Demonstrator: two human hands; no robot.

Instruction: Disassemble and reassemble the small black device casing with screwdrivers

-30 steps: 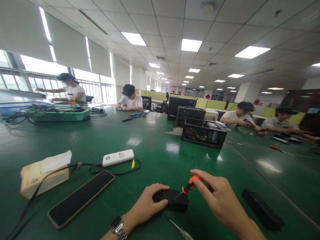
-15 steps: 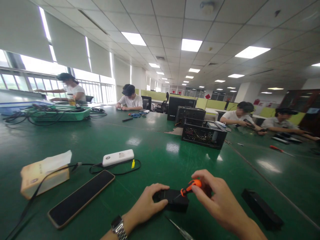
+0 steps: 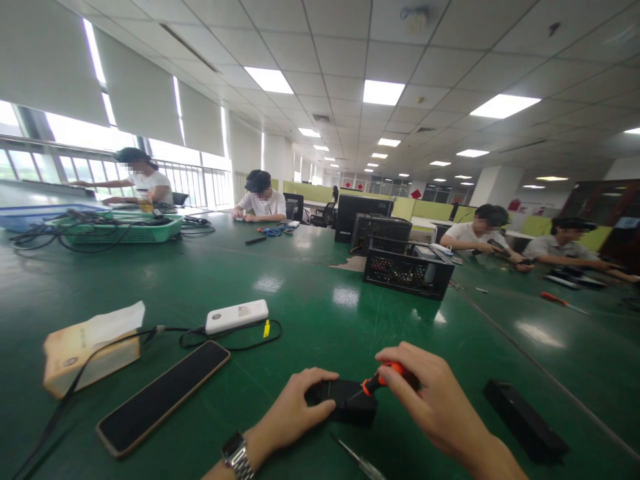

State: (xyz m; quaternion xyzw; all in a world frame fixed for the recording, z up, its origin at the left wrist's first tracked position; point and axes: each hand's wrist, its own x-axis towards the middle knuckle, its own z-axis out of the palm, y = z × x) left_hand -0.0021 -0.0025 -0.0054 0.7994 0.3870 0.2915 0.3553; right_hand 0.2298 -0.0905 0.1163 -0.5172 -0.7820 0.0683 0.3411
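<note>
Head; L hand (image 3: pixel 303 405) @ box (image 3: pixel 356 413) edge

Right inside a big open-plan office, with bright ceiling panels (image 3: pixel 384 92) overhead, part-lowered blinds (image 3: pixel 140 93) over the windows (image 3: pixel 85 133) at left, and lime-green partitions (image 3: pixel 435 208) with a dark office chair (image 3: pixel 326 215) further back. Up front, looking far more like a workshop (quite the mix!), with a broad green table (image 3: pixel 165 287), opened computer case (image 3: pixel 400 272), basket (image 3: pixel 145 233) of tangled cables (image 3: pixel 87 217), orange-handled screwdriver (image 3: pixel 371 385) and seated people (image 3: pixel 263 202) beyond.

Pale window blinds (image 3: pixel 135 87), lit ceiling panels (image 3: pixel 384 92)
</note>
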